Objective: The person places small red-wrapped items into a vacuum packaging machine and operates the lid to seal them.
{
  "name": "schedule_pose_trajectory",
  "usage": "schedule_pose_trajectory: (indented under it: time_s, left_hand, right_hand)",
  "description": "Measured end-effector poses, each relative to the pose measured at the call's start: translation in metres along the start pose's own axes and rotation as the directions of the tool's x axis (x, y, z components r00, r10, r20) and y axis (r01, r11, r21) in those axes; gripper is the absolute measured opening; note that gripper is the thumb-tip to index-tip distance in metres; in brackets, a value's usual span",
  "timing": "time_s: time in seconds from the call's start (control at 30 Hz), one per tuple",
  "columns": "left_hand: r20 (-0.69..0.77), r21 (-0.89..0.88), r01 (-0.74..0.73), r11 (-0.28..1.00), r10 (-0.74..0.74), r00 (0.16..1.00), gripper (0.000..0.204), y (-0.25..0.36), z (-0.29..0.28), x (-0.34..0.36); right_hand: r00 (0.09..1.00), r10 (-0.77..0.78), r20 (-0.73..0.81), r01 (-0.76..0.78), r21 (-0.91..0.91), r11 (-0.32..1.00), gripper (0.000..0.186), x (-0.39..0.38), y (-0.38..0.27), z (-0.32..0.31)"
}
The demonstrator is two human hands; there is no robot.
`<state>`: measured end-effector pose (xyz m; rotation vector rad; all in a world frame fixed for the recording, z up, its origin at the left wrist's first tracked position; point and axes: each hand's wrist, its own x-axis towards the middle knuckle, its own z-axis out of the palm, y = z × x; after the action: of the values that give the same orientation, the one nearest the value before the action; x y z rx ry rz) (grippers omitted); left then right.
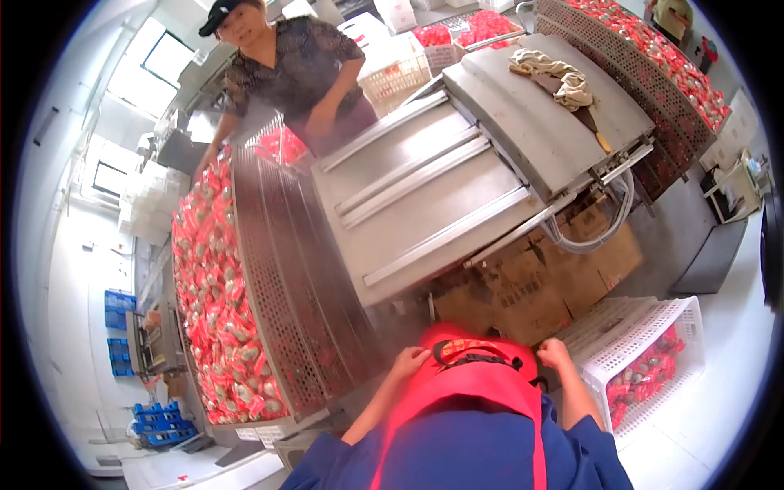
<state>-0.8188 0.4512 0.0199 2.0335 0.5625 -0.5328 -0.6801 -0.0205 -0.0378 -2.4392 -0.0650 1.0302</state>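
My left hand (412,359) is at the left edge of my red apron (453,384), its fingers curled; what, if anything, they hold is hidden. My right hand (554,353) is closed beside the apron's right edge, and I cannot make out what is in it. Just left of me stands a perforated metal tray (294,294) heaped with red-wrapped packets (212,302). Ahead is a steel machine table (416,208) with rails, a raised cover and a bundled cloth (572,86) on it. To my right a white crate (653,359) holds more red-wrapped packets.
A co-worker (286,82) stands beyond the left tray. Flattened cardboard (539,294) lies under the machine. Another loaded perforated tray (621,82) is at the back right, with people (670,20) behind it. Blue crates (163,425) and white boxes (151,204) line the left side.
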Motion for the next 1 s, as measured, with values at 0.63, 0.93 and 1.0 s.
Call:
schedule_pose_trajectory:
  time_s: [0.63,0.93,1.0]
  left_hand:
    - [0.579,0.066,0.140,0.988,-0.152,0.801,0.025,0.196,0.037,0.180]
    - [0.492,0.455,-0.091,0.886,-0.165,0.855,0.026,0.159,0.065,0.211]
    - [0.438,0.573,-0.083,0.815,-0.219,0.872,0.026,0.162,0.065,0.185]
  right_hand:
    - [0.220,0.582,-0.783,0.181,0.619,0.764,0.023,-0.151,-0.035,-0.097]
    - [-0.107,0.699,-0.707,0.045,0.699,0.714,0.036,-0.169,0.193,-0.112]
    - [-0.036,0.758,-0.651,-0.142,0.754,0.641,0.056,-0.179,0.223,-0.135]
